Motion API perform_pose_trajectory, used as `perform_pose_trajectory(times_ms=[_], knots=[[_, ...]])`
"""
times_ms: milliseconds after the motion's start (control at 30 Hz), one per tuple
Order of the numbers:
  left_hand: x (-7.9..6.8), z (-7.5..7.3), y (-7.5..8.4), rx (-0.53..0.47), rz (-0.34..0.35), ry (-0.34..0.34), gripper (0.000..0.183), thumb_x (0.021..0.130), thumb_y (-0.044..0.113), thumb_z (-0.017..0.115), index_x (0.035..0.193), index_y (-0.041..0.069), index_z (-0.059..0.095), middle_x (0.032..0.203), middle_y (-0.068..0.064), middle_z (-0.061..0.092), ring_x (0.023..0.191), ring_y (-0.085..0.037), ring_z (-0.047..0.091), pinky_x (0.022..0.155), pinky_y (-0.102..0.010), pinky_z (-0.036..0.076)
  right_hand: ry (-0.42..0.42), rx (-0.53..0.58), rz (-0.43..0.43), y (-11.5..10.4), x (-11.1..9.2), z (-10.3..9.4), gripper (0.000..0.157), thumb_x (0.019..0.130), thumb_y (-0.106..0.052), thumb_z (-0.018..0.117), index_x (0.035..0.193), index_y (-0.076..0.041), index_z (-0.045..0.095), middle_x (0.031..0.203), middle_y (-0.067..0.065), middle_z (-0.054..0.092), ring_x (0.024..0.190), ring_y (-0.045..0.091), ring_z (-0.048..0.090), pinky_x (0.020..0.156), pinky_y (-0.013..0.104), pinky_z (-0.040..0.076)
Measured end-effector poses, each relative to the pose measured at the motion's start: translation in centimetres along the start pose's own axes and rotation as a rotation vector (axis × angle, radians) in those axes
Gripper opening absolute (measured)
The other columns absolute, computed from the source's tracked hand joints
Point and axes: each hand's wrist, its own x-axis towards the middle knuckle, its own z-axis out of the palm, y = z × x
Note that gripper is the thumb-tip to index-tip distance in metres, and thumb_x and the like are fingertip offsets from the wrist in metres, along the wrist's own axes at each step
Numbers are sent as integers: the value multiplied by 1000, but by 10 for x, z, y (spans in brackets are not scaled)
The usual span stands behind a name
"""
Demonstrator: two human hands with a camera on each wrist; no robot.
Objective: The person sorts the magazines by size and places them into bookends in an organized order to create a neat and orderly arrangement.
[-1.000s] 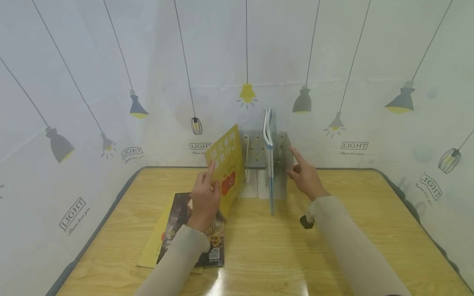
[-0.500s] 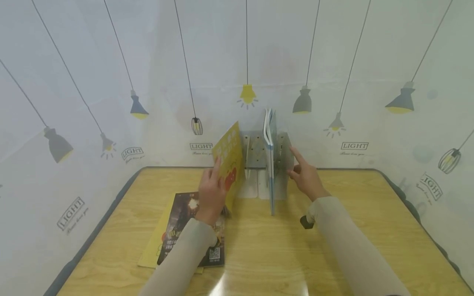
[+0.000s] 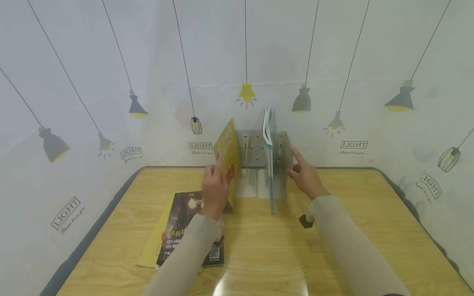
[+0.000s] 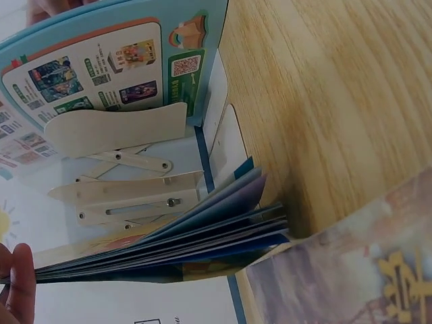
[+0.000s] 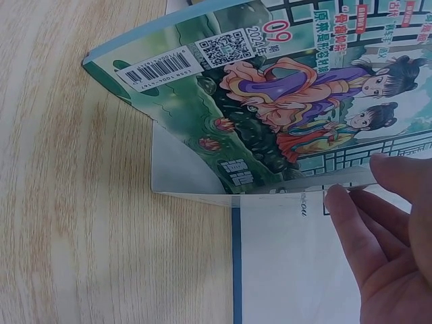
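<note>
Nearest, in front of the extendable metal book rack and to its left, a dark-covered magazine (image 3: 179,232) with a QR code lies flat on the wood-grain table (image 3: 266,255). It overlaps a yellow booklet (image 3: 148,253), whose edge juts out on the side away from the rack. The left sleeve (image 3: 187,255) passes above the pair.

Just left of the rack, the left hand (image 3: 215,189) grasps a yellow-covered book (image 3: 227,152), fingers on its cover. The book is upright and slightly tilted, its pages fanned at the lower end in the left wrist view. I cannot tell whether it sits inside the rack's left bay or outside it, nor whether it touches the table.

At the rack's right end, the right hand (image 3: 306,176) pinches the end plate (image 3: 284,152) by its edge, digits on either side of it in the right wrist view.

Within the rack, toward that plate, stands a blue-edged magazine (image 5: 283,115); its cover shows 2 drawn figures, a barcode, a QR code, "09" and "2024". Its near end projects beyond the rack's front.

The book rack (image 3: 253,150) itself has pale plates joined by crossed bars. Behind it hangs a whitish backdrop (image 3: 274,41) printed with pendant lamps and framed "LIGHT" lettering.
</note>
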Motion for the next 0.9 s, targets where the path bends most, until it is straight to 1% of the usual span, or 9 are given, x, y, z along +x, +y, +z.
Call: perform_pose_trajectory(times_ms=[133, 367, 533, 667, 900], knots=[[0, 4, -2, 12, 5, 19, 65, 81, -6, 70, 142, 5, 48, 88, -13, 51, 69, -25, 53, 61, -35, 52, -10, 10, 19, -2, 0, -1, 83, 92, -4, 66, 156, -26, 18, 94, 19, 71, 78, 29, 67, 70, 45, 55], [0, 10, -7, 40, 8, 22, 67, 82, -3, 72, 144, 6, 47, 89, -13, 50, 69, -24, 52, 60, -34, 51, -19, 8, 31, -3, 0, -1, 84, 92, -5, 65, 157, -27, 17, 96, 20, 70, 80, 30, 67, 72, 46, 55], [0, 12, -7, 50, 13, 31, 65, 82, -5, 70, 142, 5, 48, 88, -13, 50, 68, -23, 51, 59, -34, 50, -16, 19, 18, -3, 0, -1, 81, 92, -4, 65, 156, -23, 19, 95, 20, 71, 80, 30, 67, 71, 46, 55], [0, 13, -7, 56, 8, 24, 64, 83, -5, 69, 143, 5, 47, 88, -13, 49, 69, -23, 50, 60, -33, 51, -11, 31, 6, -3, -1, -2, 81, 92, -3, 65, 156, -22, 20, 94, 20, 71, 80, 30, 67, 72, 47, 55], [-1, 16, -8, 52, -6, 7, 66, 83, -8, 65, 145, 6, 45, 91, -14, 50, 72, -24, 52, 63, -34, 53, -12, 24, 12, -3, -1, -2, 81, 92, -3, 65, 156, -23, 20, 94, 19, 71, 78, 29, 67, 70, 45, 55]])
